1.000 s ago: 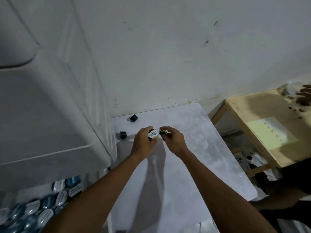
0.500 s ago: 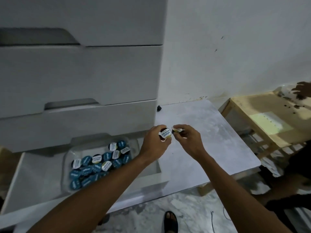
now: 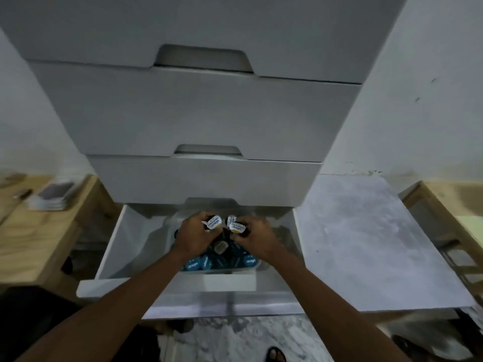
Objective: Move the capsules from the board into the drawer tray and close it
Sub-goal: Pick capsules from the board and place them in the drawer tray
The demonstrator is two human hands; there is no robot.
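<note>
left wooden bench: stack of cards toward its far edge | right wooden bench: pale yellow sheet | marbled floor: dark sandal at near edge

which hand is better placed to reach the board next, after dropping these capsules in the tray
Right, probably. The right hand holds its capsules over the tray on the side nearest the board, which lies right of the open drawer. The left hand would have to cross over.
</note>
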